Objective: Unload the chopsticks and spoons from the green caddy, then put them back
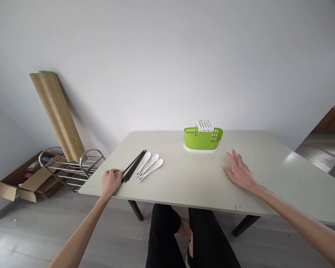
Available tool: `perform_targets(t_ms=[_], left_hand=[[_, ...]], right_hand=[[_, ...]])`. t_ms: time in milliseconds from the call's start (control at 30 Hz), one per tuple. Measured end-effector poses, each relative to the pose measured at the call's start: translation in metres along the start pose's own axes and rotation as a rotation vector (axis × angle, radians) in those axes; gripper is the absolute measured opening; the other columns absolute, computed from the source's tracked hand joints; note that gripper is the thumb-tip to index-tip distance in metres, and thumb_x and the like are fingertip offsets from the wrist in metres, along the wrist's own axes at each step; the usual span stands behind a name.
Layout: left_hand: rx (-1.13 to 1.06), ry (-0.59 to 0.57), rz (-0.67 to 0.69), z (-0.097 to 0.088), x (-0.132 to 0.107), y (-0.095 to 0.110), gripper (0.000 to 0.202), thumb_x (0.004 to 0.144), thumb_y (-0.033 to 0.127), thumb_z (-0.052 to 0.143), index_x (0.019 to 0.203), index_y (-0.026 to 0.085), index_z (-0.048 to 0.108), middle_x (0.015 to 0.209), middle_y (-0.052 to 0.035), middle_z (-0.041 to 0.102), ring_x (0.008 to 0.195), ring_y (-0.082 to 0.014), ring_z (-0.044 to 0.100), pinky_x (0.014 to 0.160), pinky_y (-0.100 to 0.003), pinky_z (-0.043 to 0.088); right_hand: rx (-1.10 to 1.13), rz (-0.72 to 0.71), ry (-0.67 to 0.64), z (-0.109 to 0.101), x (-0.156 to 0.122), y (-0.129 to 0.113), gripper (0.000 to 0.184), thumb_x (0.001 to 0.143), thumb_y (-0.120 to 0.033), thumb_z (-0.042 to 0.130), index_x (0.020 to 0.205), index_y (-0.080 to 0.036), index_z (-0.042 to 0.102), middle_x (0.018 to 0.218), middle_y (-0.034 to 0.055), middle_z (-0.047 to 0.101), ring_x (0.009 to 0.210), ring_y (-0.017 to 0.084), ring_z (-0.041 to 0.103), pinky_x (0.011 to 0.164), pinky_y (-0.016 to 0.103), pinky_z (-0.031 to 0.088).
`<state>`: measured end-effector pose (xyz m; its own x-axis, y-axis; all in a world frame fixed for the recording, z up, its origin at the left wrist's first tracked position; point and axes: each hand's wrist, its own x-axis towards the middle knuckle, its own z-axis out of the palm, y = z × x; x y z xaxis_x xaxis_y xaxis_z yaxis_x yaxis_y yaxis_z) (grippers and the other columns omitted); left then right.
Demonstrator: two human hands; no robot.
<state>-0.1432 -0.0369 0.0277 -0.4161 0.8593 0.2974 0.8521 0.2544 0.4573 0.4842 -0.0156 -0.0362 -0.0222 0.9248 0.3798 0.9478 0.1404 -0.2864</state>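
On the table [190,182], chopsticks [135,166] at left, spoons [153,159] just right of these, basket [198,141] farther right, toward the far edge.

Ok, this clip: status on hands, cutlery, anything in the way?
Left hand by chopsticks, grip unclear. Right hand open, nothing held. Three spoons between chopsticks and basket.

"How's the left hand [111,182]?"
"Palm down, fingers [116,171] curled, arm [79,232] stretched forward."
"And the right hand [240,175]?"
"Palm down too, fingers [235,156] spread, forearm [298,218] slanting in from the lower right."
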Motion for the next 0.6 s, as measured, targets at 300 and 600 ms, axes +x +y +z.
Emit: perform_targets(t_ms=[300, 600], left_hand=[[0.017, -0.084, -0.008, -0.007, 0.002, 0.008, 0.069, 0.078, 0.074, 0.056, 0.114, 0.017, 0.07, 0.124, -0.0188, 0.063, 0.108, -0.0342, 0.067, 0.112, -0.051, 0.044], [-0.001, -0.073, 0.002, -0.005, 0.009, 0.0, 0.055, 0.084, 0.065, 0.053, 0.104, 0.017, 0.072, 0.115, -0.0169, 0.069, 0.104, -0.0314, 0.068, 0.106, -0.047, 0.049]], right_hand=[[0.152, 0.147, 0.086, 0.023, -0.022, 0.013, 0.069, 0.105, -0.058, 0.035, 0.161, -0.019, 0.032, 0.174, 0.021, 0.026, 0.157, 0.042, 0.033, 0.12, 0.064, 0.04], [0.128, 0.139, 0.116, 0.025, -0.022, 0.013, 0.063, 0.104, -0.049, 0.038, 0.157, -0.017, 0.038, 0.17, 0.021, 0.036, 0.154, 0.04, 0.04, 0.121, 0.061, 0.04]])
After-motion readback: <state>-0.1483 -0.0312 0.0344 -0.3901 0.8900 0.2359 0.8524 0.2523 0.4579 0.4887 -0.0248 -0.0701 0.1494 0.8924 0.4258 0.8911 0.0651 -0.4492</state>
